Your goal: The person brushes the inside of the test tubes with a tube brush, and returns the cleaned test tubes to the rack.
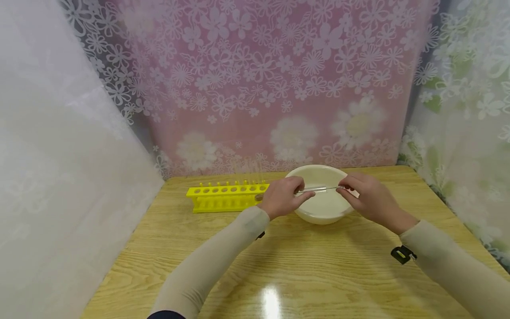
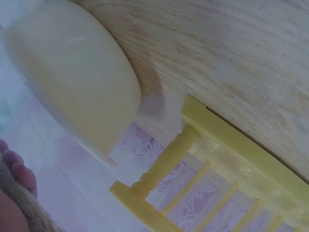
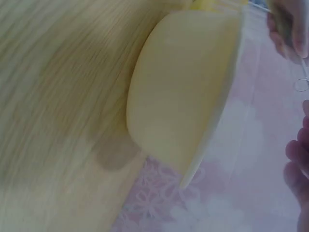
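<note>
My left hand (image 1: 282, 196) grips a clear glass test tube (image 1: 320, 189) lying nearly level above the cream bowl (image 1: 319, 216). Brown bristles of a test tube brush (image 1: 259, 197) show on the left side of that hand, apparently inside the tube; the left wrist view also catches the bristles (image 2: 30, 205). From the tube's open mouth (image 3: 301, 85) the thin wire handle runs right. My right hand (image 1: 368, 198) pinches the wire's end between thumb and fingers, over the bowl's right side. Fingers cover much of the tube.
A yellow test tube rack (image 1: 223, 191) stands left of the bowl, with several clear tubes (image 1: 255, 170) upright at its right end. Wood-grain table (image 1: 223, 266) lies in front. Flowered curtains (image 1: 279, 88) hang behind and at both sides.
</note>
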Action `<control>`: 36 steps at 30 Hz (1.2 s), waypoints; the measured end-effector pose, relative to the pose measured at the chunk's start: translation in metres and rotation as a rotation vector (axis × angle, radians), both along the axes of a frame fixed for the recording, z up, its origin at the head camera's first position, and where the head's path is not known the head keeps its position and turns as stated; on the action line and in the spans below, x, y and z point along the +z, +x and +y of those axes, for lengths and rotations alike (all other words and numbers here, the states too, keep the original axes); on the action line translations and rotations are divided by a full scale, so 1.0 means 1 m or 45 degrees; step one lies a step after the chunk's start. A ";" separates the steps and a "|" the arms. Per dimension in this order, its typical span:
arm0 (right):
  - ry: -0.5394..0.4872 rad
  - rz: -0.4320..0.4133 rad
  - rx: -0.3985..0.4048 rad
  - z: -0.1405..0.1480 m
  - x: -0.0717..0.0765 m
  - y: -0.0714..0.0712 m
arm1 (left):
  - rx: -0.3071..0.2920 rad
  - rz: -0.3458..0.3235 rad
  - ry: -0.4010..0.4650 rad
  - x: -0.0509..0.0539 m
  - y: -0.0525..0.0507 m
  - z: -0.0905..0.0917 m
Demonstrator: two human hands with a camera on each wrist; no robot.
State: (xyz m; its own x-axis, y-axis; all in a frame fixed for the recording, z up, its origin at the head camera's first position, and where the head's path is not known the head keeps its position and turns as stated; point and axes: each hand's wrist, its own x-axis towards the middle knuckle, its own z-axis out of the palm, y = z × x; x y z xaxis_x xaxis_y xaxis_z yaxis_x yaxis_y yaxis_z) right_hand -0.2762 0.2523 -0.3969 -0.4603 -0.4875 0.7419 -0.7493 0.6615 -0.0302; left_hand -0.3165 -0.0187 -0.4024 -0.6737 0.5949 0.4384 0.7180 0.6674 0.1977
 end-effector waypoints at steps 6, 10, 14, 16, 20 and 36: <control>0.138 0.225 0.028 0.002 0.000 -0.002 | -0.024 0.039 0.012 0.000 0.000 -0.003; 0.135 0.175 0.063 0.004 0.001 -0.001 | -0.036 0.061 0.005 0.001 0.001 -0.002; 0.128 0.136 0.095 0.006 0.000 0.001 | -0.048 0.051 0.008 0.002 0.001 -0.002; 0.102 0.045 0.111 0.006 0.000 0.002 | -0.045 0.049 0.012 0.002 0.001 -0.001; -0.084 -0.391 0.134 0.007 0.000 0.005 | -0.044 0.082 0.007 0.003 0.002 0.000; -0.915 -1.836 0.117 0.000 0.016 -0.002 | -0.066 0.256 -0.066 0.000 0.005 0.003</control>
